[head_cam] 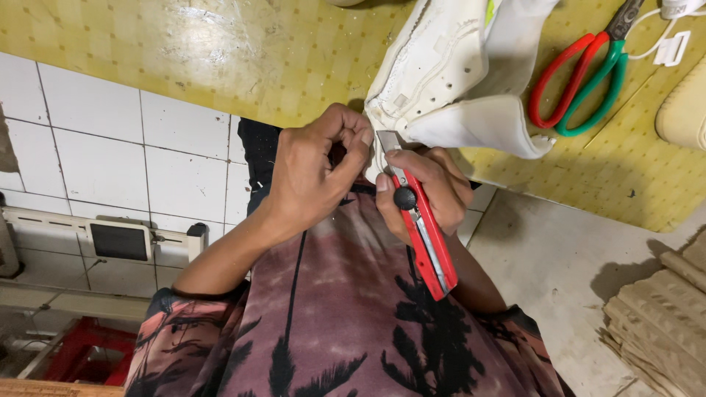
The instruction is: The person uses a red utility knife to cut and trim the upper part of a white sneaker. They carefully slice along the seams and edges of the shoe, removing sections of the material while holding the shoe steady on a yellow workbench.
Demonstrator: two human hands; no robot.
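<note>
Head view, looking down past the chest to the table edge.

Right hand [430, 187]: closed around a red snap-blade utility knife [425, 231], thumb lying along the body near the black lock wheel. The blade is extended and its tip meets the edge of a white shoe upper [448, 81] right at the table edge. The grip is short and choked up toward the blade, which I judge gives fine control for a small cut.

Left hand [312, 173]: fingers curled, thumb and forefinger pinched on the shoe's edge just beside the blade. This looks like a hold to keep the material taut and steady against the knife; the exact pinch point is partly hidden by the knuckles.

The shoe upper lies on the yellow patterned table [184, 59], its near end overhanging toward the body, so the working edge is free of the surface and both hands can reach around it.

Scissors with one red and one green handle [581, 81] lie on the table to the right of the shoe, well apart from the hands, untouched. A pale object [685, 110] sits at the far right edge, too cropped to identify. Stacked corrugated cardboard [662, 323] lies on the floor at lower right. White tiled wall [110, 154] to the left
</note>
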